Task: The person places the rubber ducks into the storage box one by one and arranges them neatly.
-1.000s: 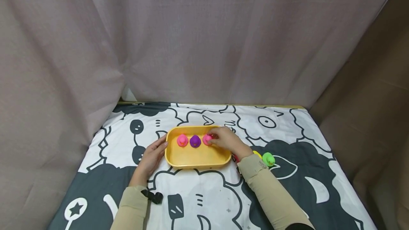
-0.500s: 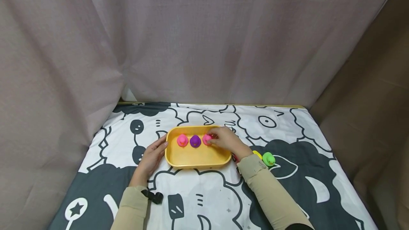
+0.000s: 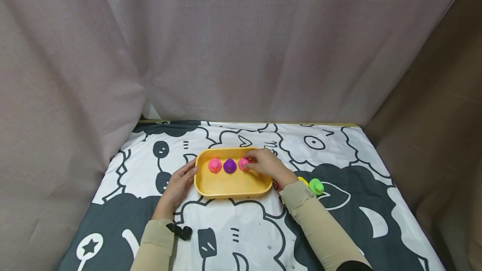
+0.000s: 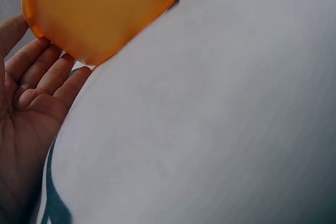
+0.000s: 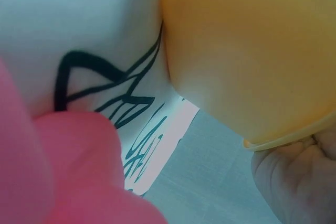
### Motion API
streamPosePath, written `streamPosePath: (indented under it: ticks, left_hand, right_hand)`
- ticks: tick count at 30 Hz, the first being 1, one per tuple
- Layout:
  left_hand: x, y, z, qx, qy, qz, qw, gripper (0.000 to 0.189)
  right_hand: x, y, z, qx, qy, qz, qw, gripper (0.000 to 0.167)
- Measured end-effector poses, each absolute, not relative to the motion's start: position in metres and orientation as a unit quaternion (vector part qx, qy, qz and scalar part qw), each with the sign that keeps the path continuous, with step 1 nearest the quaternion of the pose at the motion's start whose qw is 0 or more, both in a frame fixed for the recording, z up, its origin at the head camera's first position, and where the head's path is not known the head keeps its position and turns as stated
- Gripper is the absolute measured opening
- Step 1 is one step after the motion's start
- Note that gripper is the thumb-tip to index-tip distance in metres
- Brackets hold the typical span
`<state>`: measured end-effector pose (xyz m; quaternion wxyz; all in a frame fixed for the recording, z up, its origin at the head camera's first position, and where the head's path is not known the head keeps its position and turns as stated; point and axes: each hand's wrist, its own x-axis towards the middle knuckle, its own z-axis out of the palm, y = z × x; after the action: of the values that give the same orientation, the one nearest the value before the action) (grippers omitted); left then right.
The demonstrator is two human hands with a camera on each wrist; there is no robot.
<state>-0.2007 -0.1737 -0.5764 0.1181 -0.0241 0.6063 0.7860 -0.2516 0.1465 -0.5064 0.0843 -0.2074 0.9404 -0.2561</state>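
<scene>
A yellow tray [image 3: 233, 185] bears a row of small rubber ducks: a pink rubber duck [image 3: 214, 165] at the left, a purple rubber duck [image 3: 229, 166] in the middle and another pink rubber duck [image 3: 242, 164] at the right. My right hand [image 3: 265, 164] reaches over the tray's right rim and pinches that right-hand pink duck, partly covering it. At the tray's left end, my left hand [image 3: 181, 181] rests its fingers against the outer wall. In the left wrist view the fingers [image 4: 52, 77] look nearly straight along the tray's edge [image 4: 113, 48].
A green rubber duck [image 3: 316, 186] and a partly hidden yellow toy [image 3: 303, 181] lie beside my right forearm. Some red shows by that wrist. A large pink toy [image 5: 79, 166] fills the right wrist view's lower left. Curtains [image 3: 241, 53] stand behind the patterned cloth [image 3: 241, 225].
</scene>
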Motion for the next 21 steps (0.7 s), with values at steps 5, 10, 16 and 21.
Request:
streamPosePath:
  ticks: [5,10,16,21]
  left_hand:
    - [-0.2,-0.175,-0.575,-0.023,0.611,0.782,0.118,0.049]
    - [-0.201,-0.175,-0.577,-0.024,0.608,0.785,0.12,0.049]
    - [-0.202,-0.175,-0.578,-0.022,0.608,0.785,0.121,0.048]
    - [-0.202,-0.174,-0.577,-0.021,0.608,0.785,0.12,0.047]
  right_hand:
    - [-0.253,0.147,-0.506,-0.204,0.934,-0.282,0.084,0.031]
    - [-0.252,0.149,-0.506,-0.189,0.927,-0.315,0.082,0.035]
    - [-0.248,0.156,-0.5,-0.189,0.919,-0.34,0.068,0.038]
    - [-0.245,0.169,-0.491,-0.177,0.918,-0.352,0.045,0.038]
